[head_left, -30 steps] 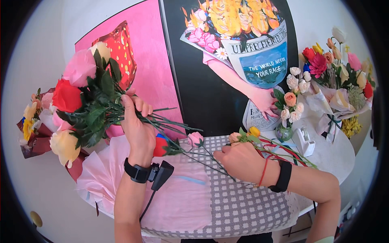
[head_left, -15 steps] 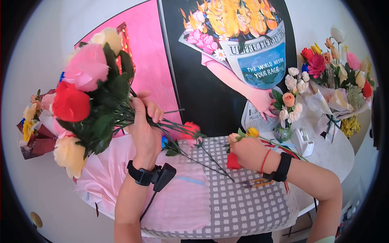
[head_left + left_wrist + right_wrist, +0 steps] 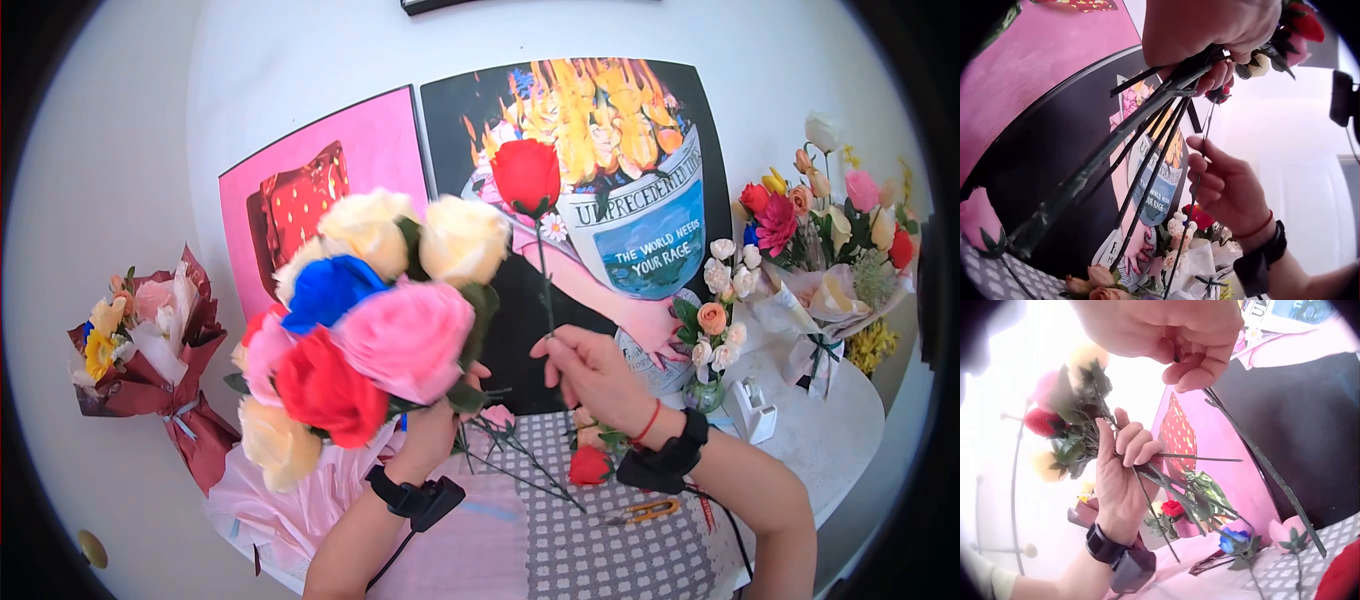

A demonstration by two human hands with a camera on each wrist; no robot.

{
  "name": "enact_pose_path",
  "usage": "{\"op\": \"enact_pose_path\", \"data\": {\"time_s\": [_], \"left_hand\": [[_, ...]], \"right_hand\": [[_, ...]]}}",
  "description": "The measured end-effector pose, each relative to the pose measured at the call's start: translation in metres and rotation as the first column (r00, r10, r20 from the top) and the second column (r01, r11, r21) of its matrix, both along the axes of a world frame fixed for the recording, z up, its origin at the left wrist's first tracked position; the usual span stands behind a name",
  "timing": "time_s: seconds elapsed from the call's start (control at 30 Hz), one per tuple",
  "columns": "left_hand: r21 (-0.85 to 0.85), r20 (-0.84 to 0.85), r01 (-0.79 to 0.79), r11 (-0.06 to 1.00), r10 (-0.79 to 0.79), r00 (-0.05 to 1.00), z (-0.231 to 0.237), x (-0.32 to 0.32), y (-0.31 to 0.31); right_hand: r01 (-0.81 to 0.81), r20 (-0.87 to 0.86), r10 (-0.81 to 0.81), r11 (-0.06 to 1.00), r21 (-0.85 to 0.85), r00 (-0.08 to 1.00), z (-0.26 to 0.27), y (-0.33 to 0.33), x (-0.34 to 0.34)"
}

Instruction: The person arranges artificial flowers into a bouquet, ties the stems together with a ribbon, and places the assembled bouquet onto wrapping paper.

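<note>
A bunch of large roses, with a blue rose (image 3: 333, 293), a pink rose (image 3: 405, 340) and a red rose (image 3: 330, 388), is gripped by its stems in my left hand (image 3: 430, 432). In the right wrist view the fingers of the left hand (image 3: 1124, 465) curl round the green stems (image 3: 1191, 500). My right hand (image 3: 595, 378) pinches the stem of a single red rose (image 3: 526, 176), held upright beside the bunch. The left wrist view shows that thin stem (image 3: 1196, 197) running down past the right hand (image 3: 1229, 184).
On the checked cloth (image 3: 590, 555) lie a small red rose (image 3: 590, 465), yellow-handled scissors (image 3: 650, 511) and loose stems. Pink paper (image 3: 470, 560) covers the left part. Behind stand two pictures, a wrapped bouquet (image 3: 190, 385) at left, a tape dispenser (image 3: 752, 408) and more flowers at right.
My right hand has lifted from the table and now holds up a red rose. The bunch in my left hand has turned its blooms towards the head view, which has tilted up.
</note>
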State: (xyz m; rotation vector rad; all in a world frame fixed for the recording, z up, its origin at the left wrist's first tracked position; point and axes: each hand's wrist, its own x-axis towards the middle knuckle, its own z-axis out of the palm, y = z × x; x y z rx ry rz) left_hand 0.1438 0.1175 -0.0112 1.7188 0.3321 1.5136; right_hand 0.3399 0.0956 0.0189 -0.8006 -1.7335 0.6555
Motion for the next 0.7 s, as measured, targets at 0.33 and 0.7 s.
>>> {"op": "enact_pose_path", "data": {"time_s": [0.33,0.7], "left_hand": [[-0.025,-0.181,-0.228,0.973,0.220,0.958,-0.033,-0.011,0.022],[0.109,-0.224,-0.274,0.956,0.292,0.930,-0.035,-0.001,0.029]], "right_hand": [[-0.380,0.135,0.357,0.894,0.239,0.924,-0.053,0.071,-0.029],[-0.186,-0.005,0.190,0.969,0.163,0.982,-0.043,0.021,-0.016]]}}
